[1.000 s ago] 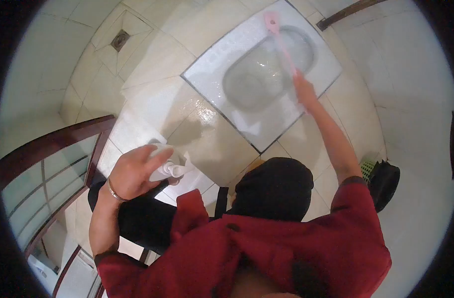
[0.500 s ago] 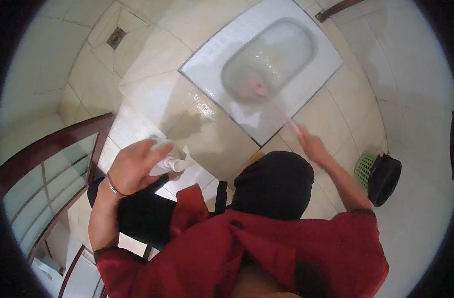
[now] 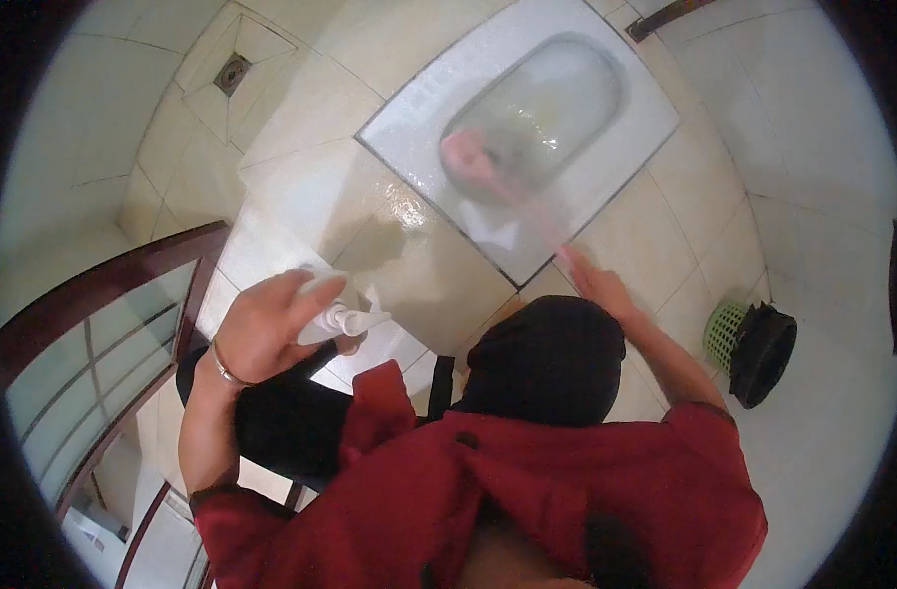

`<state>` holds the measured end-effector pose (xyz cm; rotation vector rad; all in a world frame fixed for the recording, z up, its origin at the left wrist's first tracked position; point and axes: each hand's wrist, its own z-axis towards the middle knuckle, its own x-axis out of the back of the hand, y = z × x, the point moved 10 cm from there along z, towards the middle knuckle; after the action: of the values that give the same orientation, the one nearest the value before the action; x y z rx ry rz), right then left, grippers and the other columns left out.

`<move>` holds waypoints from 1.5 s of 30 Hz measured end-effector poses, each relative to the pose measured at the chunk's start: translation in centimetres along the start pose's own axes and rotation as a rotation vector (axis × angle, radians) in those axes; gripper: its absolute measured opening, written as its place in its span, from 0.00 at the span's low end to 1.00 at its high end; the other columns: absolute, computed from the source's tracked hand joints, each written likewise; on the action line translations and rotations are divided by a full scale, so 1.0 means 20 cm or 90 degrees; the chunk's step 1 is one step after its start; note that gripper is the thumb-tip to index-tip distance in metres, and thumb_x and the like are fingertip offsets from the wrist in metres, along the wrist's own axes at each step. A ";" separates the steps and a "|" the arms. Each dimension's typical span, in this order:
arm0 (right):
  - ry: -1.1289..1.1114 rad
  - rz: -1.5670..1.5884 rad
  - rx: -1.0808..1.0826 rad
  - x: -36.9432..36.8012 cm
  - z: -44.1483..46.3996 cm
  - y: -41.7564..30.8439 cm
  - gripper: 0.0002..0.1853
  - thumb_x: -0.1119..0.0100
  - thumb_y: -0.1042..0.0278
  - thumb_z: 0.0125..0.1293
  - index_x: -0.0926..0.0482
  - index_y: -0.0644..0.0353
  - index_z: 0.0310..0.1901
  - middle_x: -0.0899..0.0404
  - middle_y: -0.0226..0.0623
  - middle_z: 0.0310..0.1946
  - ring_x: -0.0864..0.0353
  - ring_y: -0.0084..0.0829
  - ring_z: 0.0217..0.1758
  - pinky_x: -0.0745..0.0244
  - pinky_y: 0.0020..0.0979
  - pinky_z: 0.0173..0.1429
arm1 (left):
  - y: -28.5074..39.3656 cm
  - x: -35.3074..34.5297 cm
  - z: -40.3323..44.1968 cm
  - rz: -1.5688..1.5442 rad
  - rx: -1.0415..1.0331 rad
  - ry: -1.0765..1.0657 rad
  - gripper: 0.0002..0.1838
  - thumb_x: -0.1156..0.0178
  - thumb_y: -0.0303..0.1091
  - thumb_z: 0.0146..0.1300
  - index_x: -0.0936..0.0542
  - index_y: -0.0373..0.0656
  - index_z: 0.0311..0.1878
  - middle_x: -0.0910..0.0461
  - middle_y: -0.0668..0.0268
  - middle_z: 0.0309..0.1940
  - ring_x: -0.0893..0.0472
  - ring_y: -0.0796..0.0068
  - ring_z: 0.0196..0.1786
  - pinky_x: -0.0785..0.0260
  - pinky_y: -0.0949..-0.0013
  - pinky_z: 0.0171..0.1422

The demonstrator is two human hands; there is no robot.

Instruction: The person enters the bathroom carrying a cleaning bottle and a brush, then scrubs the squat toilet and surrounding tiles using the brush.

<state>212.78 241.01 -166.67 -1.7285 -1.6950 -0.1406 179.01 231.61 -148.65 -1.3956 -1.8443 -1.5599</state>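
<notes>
My right hand (image 3: pixel 598 286) is closed round the handle of a pink toilet brush (image 3: pixel 471 157). The brush is blurred by motion, and its head lies at the near left side of the bowl of a white squat toilet (image 3: pixel 421 126) set in the floor. Water glints in the bowl. In my left hand (image 3: pixel 270 327) is a white plastic bottle (image 3: pixel 323 304) with a pale nozzle, held off to the left above the floor. The fingers wrap its far side, so part of the bottle is hidden.
A green basket (image 3: pixel 725 329) with a black bag over its rim stands by the right wall. A floor drain (image 3: pixel 232 75) lies at the upper left. The door (image 3: pixel 124 277) with a dark red frame is on the left. The floor tiles (image 3: pixel 399 211) look wet.
The brush head has moved left and slightly up within the bowl, and my right hand has shifted a little left with the handle. My left hand and the bottle have barely moved.
</notes>
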 end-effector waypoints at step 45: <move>0.279 0.159 -0.400 0.08 -1.13 2.36 0.24 0.68 0.52 0.68 0.46 0.48 0.64 0.25 0.47 0.26 0.27 0.44 0.20 0.31 0.41 0.26 | 0.97 -0.36 0.79 0.061 0.011 -0.034 0.35 0.33 0.27 0.36 0.32 0.46 0.54 0.27 0.53 0.43 0.25 0.52 0.42 0.31 0.61 0.43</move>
<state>264.76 234.98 -167.73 -2.1327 -1.1617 -0.9449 203.42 240.58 -148.86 -1.5084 -1.7882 -1.4703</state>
